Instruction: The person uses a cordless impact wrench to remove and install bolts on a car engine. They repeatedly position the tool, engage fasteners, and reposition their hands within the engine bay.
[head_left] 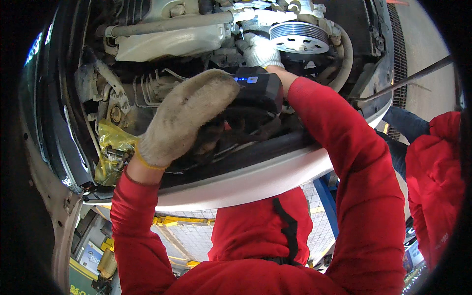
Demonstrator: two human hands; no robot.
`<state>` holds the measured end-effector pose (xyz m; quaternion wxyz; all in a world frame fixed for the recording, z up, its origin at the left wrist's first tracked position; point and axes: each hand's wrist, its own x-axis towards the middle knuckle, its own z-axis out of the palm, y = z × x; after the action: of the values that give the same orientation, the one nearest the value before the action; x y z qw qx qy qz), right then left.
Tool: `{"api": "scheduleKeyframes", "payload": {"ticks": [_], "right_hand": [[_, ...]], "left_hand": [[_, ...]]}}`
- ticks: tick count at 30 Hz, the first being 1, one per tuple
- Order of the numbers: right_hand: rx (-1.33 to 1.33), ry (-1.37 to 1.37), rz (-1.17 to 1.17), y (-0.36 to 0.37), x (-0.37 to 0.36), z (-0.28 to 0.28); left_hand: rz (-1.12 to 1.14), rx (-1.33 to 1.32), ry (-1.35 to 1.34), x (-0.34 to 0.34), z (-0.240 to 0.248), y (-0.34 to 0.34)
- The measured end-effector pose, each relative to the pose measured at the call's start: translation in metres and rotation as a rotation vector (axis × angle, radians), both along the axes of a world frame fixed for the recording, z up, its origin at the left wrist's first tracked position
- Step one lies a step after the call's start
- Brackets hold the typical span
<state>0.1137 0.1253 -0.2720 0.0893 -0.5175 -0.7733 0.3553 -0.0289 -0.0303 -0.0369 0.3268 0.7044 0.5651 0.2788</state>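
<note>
My left hand, in a worn beige knit glove, is closed on a black cordless power tool whose battery end faces up with small blue lights lit. Its front end is hidden below. Beyond it my right hand, in a white knit glove, reaches into the engine bay just left of a ribbed pulley. The right fingers look curled among the engine parts; what they grip cannot be made out.
A yellow plastic bag with metal bolts lies by my left wrist. A white bumper runs before me. At right, a thin rod slants across, and a person in red is close by. A hose curves beside the pulley.
</note>
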Motion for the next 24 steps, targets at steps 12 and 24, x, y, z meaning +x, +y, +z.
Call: {"api": "scheduleKeyframes", "payload": {"ticks": [12, 24], "right_hand": [[0.163, -0.018, 0.215, 0.009, 0.003, 0.012], [-0.049, 0.008, 0.140, 0.004, 0.003, 0.027]], "left_hand": [[0.067, -0.144, -0.150, 0.001, 0.003, 0.003], [0.151, -0.331, -0.436, 0.007, 0.017, 0.002]]}}
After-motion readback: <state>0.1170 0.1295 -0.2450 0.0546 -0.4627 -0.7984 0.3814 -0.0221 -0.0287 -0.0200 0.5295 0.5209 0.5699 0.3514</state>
